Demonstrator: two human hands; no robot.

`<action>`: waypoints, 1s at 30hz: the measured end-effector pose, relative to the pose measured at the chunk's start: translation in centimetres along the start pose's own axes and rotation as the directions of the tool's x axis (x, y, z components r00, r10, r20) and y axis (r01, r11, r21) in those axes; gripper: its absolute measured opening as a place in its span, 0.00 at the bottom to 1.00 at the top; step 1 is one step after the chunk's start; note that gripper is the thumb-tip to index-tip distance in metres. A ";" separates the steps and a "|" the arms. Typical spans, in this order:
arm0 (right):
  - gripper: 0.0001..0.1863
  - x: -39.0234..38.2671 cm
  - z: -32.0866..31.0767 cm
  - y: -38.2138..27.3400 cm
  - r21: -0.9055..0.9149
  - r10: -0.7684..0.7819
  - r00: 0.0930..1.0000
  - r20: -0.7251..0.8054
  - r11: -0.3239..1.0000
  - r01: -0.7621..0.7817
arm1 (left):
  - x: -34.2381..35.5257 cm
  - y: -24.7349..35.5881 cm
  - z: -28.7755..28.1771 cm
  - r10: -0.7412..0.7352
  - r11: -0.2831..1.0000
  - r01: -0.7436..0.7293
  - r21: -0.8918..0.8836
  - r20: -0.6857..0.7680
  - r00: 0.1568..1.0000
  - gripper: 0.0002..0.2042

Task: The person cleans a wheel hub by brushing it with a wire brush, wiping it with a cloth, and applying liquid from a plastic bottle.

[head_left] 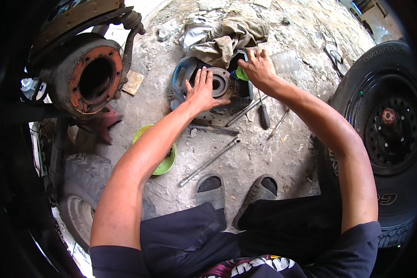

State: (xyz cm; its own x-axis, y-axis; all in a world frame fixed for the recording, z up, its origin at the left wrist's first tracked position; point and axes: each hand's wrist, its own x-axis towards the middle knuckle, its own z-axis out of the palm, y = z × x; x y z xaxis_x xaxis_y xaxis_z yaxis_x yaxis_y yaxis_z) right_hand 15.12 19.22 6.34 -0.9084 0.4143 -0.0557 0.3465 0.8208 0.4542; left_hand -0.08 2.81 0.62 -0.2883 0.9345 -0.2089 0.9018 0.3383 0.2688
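My left hand [203,94] lies with fingers spread on a round metal hub [219,83]. The hub, ringed with bolt holes and open at its centre, sits in a cut-open blue plastic container [183,76]. At the container's right side, my right hand [260,69] is closed around a clear plastic bottle [286,61]. The bottle lies nearly level. Its body sticks out to the right of my hand, and a green part shows at the left, near the hub. Whether any liquid comes out is too small to tell.
Crumpled rags [231,37] lie behind the container. Nearer are a screwdriver [264,116], a metal bar [209,161] and a green bowl [167,164] partly behind my left forearm. A large wheel [380,134] stands at right, an axle housing with an orange flange [97,78] at left.
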 end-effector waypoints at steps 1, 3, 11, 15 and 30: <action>0.15 -0.1 -0.1 -0.1 0.062 0.010 1.000 0.014 0.998 -0.011 | -0.1 -0.2 0.0 -0.002 1.000 0.002 0.005 -0.001 1.000 0.67; 0.15 -0.7 0.1 0.2 0.177 0.029 0.998 0.051 0.983 -0.037 | -0.1 -0.3 0.0 0.000 1.000 0.000 0.006 -0.002 1.000 0.68; 0.27 -1.4 0.4 0.0 0.083 -0.016 0.997 -0.074 0.996 0.022 | 0.2 -0.2 0.4 0.008 1.000 -0.008 0.004 -0.007 1.000 0.69; 0.20 -3.0 -1.0 -1.6 0.102 -0.115 0.992 -0.048 0.988 0.119 | 0.0 -0.2 0.2 0.004 1.000 -0.004 0.005 0.004 1.000 0.69; 0.46 -2.5 4.0 7.3 0.874 0.289 0.950 0.115 0.425 -0.235 | 0.5 -0.9 -0.8 0.043 0.995 -0.052 0.087 0.098 0.994 0.76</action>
State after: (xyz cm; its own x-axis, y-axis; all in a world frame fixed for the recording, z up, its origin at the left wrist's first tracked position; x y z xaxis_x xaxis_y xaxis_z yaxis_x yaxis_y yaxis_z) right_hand 20.82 25.72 6.25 -0.7362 0.6763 -0.0238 0.5653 0.5953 -0.5710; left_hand -1.26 3.05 1.08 -0.2164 0.9328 -0.2883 0.9401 0.2787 0.1962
